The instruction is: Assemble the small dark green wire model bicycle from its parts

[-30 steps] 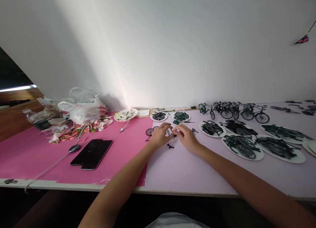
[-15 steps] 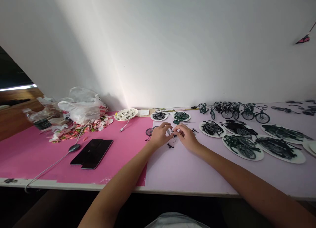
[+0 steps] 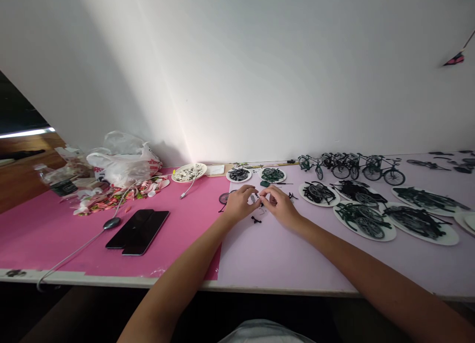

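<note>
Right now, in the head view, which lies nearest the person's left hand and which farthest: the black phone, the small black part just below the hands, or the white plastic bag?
From the left hand:
1. Small black part, just below and to its right, on the lilac mat.
2. Black phone, off to the left on the pink mat.
3. White plastic bag, far left, toward the wall.

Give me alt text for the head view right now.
The left hand and right hand meet over a small part, too tiny to identify, on a lilac table. Plates of bicycle parts and finished toy bicycles sit right; two phones lie left.
</note>
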The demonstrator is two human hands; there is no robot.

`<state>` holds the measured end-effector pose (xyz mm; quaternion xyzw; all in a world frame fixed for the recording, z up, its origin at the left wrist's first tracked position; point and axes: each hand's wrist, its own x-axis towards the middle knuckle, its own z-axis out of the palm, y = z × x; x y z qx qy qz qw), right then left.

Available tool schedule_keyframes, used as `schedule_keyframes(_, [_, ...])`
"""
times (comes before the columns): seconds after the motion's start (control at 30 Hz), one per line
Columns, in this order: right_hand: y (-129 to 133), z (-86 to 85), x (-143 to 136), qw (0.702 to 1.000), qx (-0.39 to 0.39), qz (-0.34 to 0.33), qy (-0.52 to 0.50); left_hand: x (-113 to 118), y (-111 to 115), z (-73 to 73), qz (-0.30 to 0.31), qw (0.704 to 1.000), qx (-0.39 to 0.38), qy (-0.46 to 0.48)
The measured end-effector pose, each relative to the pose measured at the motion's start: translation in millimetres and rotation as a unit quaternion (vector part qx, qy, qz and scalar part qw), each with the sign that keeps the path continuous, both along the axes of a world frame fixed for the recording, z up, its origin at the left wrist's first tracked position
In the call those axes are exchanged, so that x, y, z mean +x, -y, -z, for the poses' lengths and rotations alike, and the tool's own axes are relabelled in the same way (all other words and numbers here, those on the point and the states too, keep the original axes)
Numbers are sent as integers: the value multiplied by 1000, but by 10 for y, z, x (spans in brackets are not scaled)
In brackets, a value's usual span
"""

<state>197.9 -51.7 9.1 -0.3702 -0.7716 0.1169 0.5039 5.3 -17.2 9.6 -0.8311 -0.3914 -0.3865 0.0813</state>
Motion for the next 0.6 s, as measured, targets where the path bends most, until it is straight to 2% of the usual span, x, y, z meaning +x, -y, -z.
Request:
schedule_keyframes(0.33, [-26, 14, 10, 998, -49, -31, -7, -15, -9, 9, 3, 1000, 10, -11])
schedule_keyframes(0.47, [-48, 45, 10, 995, -79, -31, -46, -18, -12, 11, -8, 1000, -8, -16])
schedule_keyframes(0.6, [-60, 66, 14, 982, -150, -34, -106, -38, -39, 21, -9, 999, -26, -17])
